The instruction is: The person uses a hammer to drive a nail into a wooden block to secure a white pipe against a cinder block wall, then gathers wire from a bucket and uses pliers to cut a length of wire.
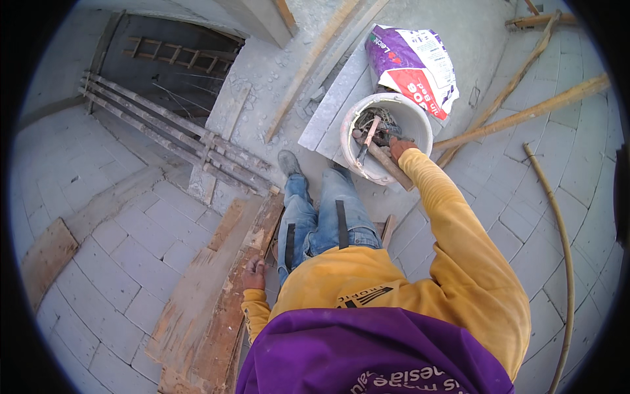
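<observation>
A white bucket [424, 131] with a mortar-smeared rim stands ahead of me, holding several tools. Among them are a hammer-like tool with a pale pinkish handle [372, 131] and a tangle of wire or cord [387, 120]. A wooden piece [392, 168] like a handle leans over the near rim. My right hand [401, 147] reaches inside the bucket beside this wood, fingers closed and partly hidden; what they grip does not show clearly. My left hand [254, 272] is low at my left side, above worn wooden boards [226, 308], its fingers curled with nothing visible in them.
Behind the bucket lies a purple, white and red bag [412, 62] on grey blocks [328, 121]. Wooden poles [525, 111] lean at the right, and another pole [558, 230] lies on the block flooring. Left of my feet, poles [157, 121] run beside an opening with a ladder [184, 54].
</observation>
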`<control>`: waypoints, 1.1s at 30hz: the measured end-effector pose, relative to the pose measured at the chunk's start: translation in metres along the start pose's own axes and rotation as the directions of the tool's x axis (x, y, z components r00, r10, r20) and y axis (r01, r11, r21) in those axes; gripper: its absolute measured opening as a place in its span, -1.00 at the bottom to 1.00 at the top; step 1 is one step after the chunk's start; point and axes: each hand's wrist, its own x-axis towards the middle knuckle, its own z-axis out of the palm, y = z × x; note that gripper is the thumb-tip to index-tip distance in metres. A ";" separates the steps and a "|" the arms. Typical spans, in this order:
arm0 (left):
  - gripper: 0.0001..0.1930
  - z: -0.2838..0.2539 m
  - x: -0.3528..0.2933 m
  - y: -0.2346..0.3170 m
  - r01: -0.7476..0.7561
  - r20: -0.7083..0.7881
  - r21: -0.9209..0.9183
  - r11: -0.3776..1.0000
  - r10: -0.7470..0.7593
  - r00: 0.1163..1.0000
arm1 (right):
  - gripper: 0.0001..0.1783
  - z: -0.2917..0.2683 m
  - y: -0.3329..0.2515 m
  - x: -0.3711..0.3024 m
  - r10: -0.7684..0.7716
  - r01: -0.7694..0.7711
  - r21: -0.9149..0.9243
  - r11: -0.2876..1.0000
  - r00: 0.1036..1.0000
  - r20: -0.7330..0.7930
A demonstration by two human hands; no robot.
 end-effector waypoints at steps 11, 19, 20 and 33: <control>-0.65 0.009 0.029 -0.005 0.068 0.076 -0.202 0.977 -0.054 0.996 | -0.66 -0.119 -0.033 -0.065 -0.046 0.073 -0.188 0.979 0.989 0.143; -0.68 0.021 0.049 0.000 0.077 0.098 -0.391 0.917 -0.041 0.994 | -0.69 -0.144 0.022 -0.119 -0.166 0.172 -0.006 0.985 0.956 0.241; -0.65 0.022 0.063 -0.027 0.087 0.119 -0.400 0.912 -0.042 0.992 | -0.69 -0.164 0.013 -0.143 -0.101 0.061 0.131 0.989 0.941 0.324; -0.89 0.000 0.150 -0.052 0.154 0.251 -0.354 0.922 -0.065 0.966 | -0.74 -0.105 -0.006 -0.230 0.008 -0.328 0.690 0.645 0.906 0.423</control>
